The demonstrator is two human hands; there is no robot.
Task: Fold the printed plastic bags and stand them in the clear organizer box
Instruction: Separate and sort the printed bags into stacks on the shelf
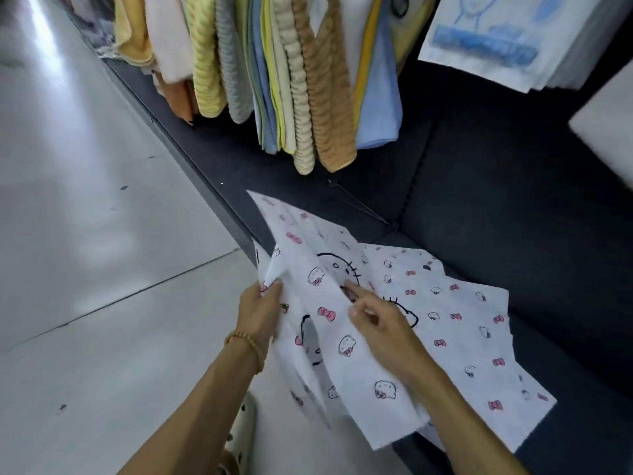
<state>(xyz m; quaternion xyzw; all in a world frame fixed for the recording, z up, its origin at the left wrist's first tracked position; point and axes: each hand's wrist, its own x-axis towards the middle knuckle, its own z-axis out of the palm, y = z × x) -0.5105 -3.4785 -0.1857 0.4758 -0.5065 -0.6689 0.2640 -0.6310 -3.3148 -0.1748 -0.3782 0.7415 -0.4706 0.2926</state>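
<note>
Clearly the work is at an early stage: no folded bag stands anywhere in view, and the clear organizer box itself does not appear in the picture, so I judge that most of the task is still ahead. The left hand grips the near-left edge of a printed plastic bag, fingers curled over the film with the thumb behind it, lifting that side off the dark cushioned seat. The right hand reaches across the same bag; its forefinger and thumb look pinched on a crease near the middle, though the blur leaves the exact grip a little uncertain. The bag is crumpled and half raised, with one corner pointing far-left, so it seems to be mid-fold rather than finished. Beneath it and to the right lie more printed bags, flat on the seat and overlapping, waiting for their turn.

Farther off, a row of hanging towels in yellow, blue, grey and tan drops toward the seat, well apart from the hands. At far right hangs a white bag with a blue drawing. The pale tiled floor fills the left. Nothing blocks the hands, but the loose pile under the bag could slide or get caught up in the fold.
</note>
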